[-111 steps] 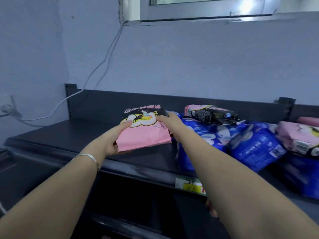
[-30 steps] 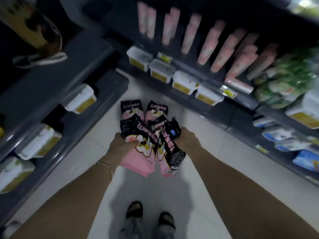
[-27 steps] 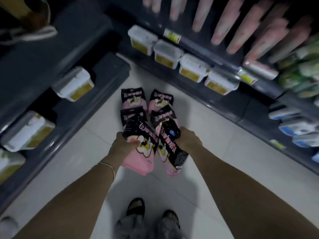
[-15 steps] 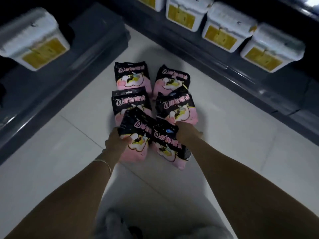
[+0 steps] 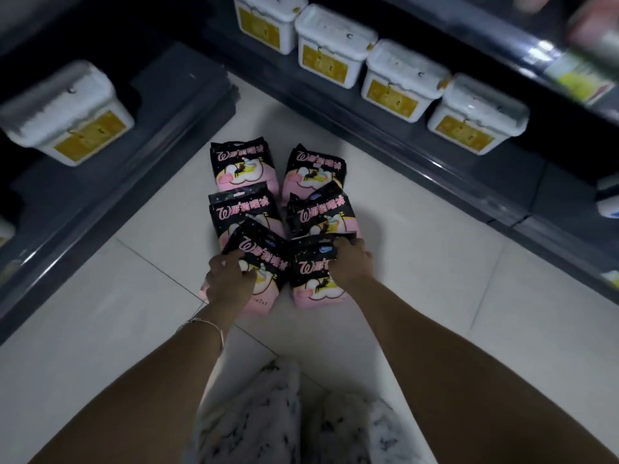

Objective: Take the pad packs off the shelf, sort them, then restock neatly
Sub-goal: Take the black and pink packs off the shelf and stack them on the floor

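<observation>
We have the pink-and-black pad packs (image 5: 244,169) on the floor (image 5: 100,329) in two columns near the corner of the shelves (image 5: 385,135), so that one kind stays together. Our left hand (image 5: 229,283) grips the nearest left pack (image 5: 264,262) and our right hand (image 5: 350,262) grips the nearest right pack (image 5: 311,279). Each long axis runs from us toward the shelves, black tops pointing away.

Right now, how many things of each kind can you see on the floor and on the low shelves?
Pink and black pad packs on the floor: 6
White tubs with yellow labels on the shelves: 5
Total: 11
</observation>
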`<state>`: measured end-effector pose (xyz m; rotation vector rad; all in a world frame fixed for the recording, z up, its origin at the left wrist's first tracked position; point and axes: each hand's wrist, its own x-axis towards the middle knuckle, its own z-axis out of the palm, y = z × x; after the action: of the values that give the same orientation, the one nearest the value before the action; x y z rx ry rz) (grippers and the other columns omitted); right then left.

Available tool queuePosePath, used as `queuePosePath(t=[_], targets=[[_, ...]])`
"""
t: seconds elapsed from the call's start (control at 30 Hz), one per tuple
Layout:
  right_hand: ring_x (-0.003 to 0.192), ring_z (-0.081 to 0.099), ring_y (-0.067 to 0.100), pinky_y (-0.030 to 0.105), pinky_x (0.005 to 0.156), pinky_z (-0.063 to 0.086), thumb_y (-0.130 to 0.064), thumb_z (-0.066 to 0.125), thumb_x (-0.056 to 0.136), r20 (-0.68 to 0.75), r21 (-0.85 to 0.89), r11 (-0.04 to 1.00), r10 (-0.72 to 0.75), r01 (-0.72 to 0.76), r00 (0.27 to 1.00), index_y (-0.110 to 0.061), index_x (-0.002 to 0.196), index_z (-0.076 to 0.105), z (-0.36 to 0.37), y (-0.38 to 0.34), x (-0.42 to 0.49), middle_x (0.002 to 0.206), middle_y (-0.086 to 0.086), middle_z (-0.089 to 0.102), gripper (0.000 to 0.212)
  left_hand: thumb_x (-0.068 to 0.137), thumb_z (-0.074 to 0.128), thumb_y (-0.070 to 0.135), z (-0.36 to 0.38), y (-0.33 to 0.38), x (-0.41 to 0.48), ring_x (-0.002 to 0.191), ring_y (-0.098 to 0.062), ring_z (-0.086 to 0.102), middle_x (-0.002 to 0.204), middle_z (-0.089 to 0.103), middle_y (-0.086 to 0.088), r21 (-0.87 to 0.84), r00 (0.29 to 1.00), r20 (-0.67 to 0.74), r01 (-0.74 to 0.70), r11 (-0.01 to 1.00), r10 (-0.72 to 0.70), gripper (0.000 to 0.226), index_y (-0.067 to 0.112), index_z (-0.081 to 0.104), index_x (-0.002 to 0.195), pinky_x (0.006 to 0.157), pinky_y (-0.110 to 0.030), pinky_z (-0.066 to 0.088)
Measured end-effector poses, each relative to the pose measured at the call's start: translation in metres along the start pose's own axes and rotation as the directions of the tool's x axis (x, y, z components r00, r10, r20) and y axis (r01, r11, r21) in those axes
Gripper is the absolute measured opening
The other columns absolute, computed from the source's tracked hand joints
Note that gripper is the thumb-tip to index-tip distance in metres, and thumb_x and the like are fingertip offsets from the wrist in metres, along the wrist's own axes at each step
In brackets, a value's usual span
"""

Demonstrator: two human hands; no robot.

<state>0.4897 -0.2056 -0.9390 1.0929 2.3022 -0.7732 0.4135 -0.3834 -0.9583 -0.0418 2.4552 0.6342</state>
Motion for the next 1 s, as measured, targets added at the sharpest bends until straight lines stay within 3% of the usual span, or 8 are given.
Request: queuePosePath(t=[0.07, 0.17, 0.27, 0.37, 0.53, 0.67, 0.83, 1.0], targets=[[0.119, 0.045, 0.037, 0.041, 0.1, 0.042, -0.015, 0.047, 0.091, 0.022, 0.018, 1.0, 0.009, -0.009, 1.0, -0.017, 0.132, 0.048, -0.027, -0.007, -0.03, 0.133, 0.012, 0.044, 0.041, 0.088, 0.057, 0.008, -0.022, 0.018, -0.027, 0.11, -0.031, 0.052, 0.127, 0.053, -0.015, -0.108, 0.998, 0.027, -0.061, 0.992, 0.065, 0.029, 0.011, 0.061, 0.117, 0.087, -0.032, 0.042], [0.107, 0.057, 0.031, 0.037, 0.089, 0.05, -0.017, 0.044, 0.092, 0.058, 0.015, 1.0, 0.002, -0.003, 0.998, -0.015, 0.118, 0.058, -0.076, -0.022, -0.078, 0.117, 0.01, 0.061, 0.029, 0.091, 0.052, 0.006, -0.064, 0.048, -0.074, 0.093, -0.021, 0.053, 0.107, 0.062, -0.011, -0.185, 0.987, 0.102, -0.106, 0.977, 0.126, 0.014, 0.011, 0.064, 0.095, 0.076, -0.024, 0.037], [0.104, 0.059, 0.029, 0.035, 0.086, 0.05, -0.015, 0.041, 0.093, 0.049, 0.024, 1.0, 0.013, -0.015, 0.999, -0.012, 0.114, 0.06, -0.142, -0.039, -0.128, 0.115, 0.009, 0.062, 0.028, 0.093, 0.051, 0.01, -0.118, 0.086, -0.117, 0.1, -0.026, 0.058, 0.105, 0.065, -0.01, -0.141, 0.972, 0.11, -0.193, 0.971, 0.209, 0.015, 0.011, 0.066, 0.092, 0.084, -0.03, 0.044], [0.107, 0.059, 0.029, 0.036, 0.087, 0.049, -0.015, 0.039, 0.096, -0.003, 0.002, 1.0, -0.016, 0.016, 1.0, -0.013, 0.118, 0.059, -0.22, -0.059, -0.181, 0.118, 0.008, 0.06, 0.03, 0.093, 0.051, 0.012, -0.182, 0.136, -0.156, 0.092, -0.025, 0.059, 0.096, 0.066, -0.008, -0.118, 0.952, 0.119, -0.27, 0.956, 0.283, 0.022, 0.022, 0.059, 0.076, 0.084, -0.032, 0.045], [0.114, 0.056, 0.03, 0.04, 0.089, 0.048, -0.013, 0.04, 0.099, -0.122, -0.104, 0.993, -0.075, 0.063, 0.99, -0.012, 0.122, 0.058, -0.366, -0.097, -0.273, 0.126, 0.011, 0.059, 0.029, 0.094, 0.046, 0.016, -0.301, 0.251, -0.232, 0.088, -0.025, 0.06, 0.094, 0.066, -0.009, -0.01, 0.902, 0.051, -0.428, 0.904, 0.428, 0.02, 0.009, 0.064, 0.088, 0.077, -0.031, 0.049], [0.099, 0.059, 0.03, 0.033, 0.075, 0.048, -0.016, 0.042, 0.096, -0.292, -0.135, 0.977, -0.196, 0.162, 0.936, -0.013, 0.108, 0.059, -0.482, -0.112, -0.352, 0.109, 0.009, 0.062, 0.021, 0.093, 0.046, 0.018, -0.394, 0.345, -0.314, 0.08, -0.027, 0.059, 0.081, 0.058, -0.004, 0.135, 0.812, -0.025, -0.575, 0.807, 0.583, 0.015, 0.018, 0.057, 0.082, 0.064, -0.032, 0.044], [0.104, 0.06, 0.029, 0.031, 0.07, 0.042, -0.019, 0.043, 0.095, -0.48, -0.207, 0.962, -0.258, 0.177, 0.839, -0.016, 0.109, 0.059, -0.601, -0.122, -0.445, 0.105, 0.006, 0.061, 0.022, 0.094, 0.042, 0.025, -0.486, 0.438, -0.409, 0.083, -0.025, 0.062, 0.086, 0.064, 0.001, 0.294, 0.669, -0.139, -0.676, 0.675, 0.73, 0.018, 0.018, 0.059, 0.091, 0.074, -0.034, 0.05], [0.106, 0.058, 0.031, 0.031, 0.072, 0.039, -0.023, 0.044, 0.093, -0.644, -0.218, 0.962, -0.269, 0.166, 0.716, -0.018, 0.112, 0.059, -0.68, -0.119, -0.5, 0.116, 0.008, 0.061, 0.024, 0.094, 0.042, 0.025, -0.53, 0.499, -0.464, 0.086, -0.022, 0.061, 0.09, 0.063, 0.005, 0.41, 0.498, -0.186, -0.744, 0.527, 0.847, 0.015, 0.026, 0.056, 0.09, 0.066, -0.033, 0.047]])
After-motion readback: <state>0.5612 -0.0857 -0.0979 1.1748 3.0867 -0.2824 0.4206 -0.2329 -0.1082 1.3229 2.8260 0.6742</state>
